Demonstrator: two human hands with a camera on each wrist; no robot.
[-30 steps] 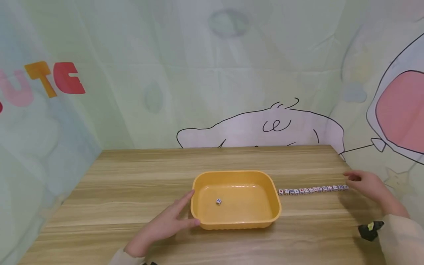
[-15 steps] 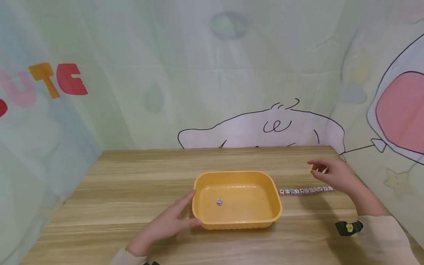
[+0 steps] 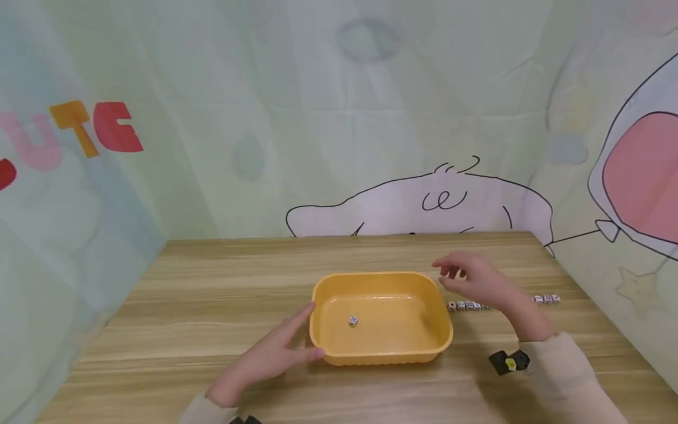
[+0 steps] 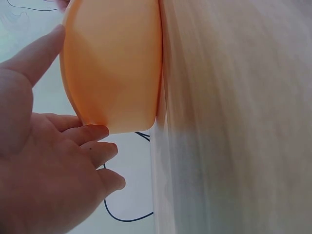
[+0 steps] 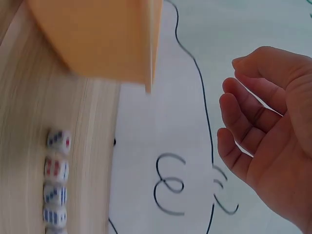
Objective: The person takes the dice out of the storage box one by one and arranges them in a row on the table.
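Observation:
A yellow-orange plastic tub [image 3: 381, 360] stands on the table in the head view, with one white die [image 3: 353, 321] on its floor. My left hand [image 3: 275, 356] rests against the tub's left end, thumb at the near corner and fingers along the wall. The left wrist view shows these fingers extended and touching the tub [image 4: 114, 68]. Above the tub's far right corner, my right hand [image 3: 471, 280] hovers with loosely bent fingers. No object shows in the right hand [image 5: 268, 131] in the right wrist view. Dice [image 3: 468, 305] form a row right of the tub, partly hidden by the right forearm.
The wooden table [image 3: 222, 294] ends at a printed curtain [image 3: 238, 118] behind it. More dice [image 3: 545, 299] of the row show beyond the right forearm. A dark strap piece with a yellow mark [image 3: 509, 362] sits at the right sleeve.
My right hand has moved left, from the row's far right end to above the tub's right side. Dice at that end are uncovered. The left hand stays on the tub.

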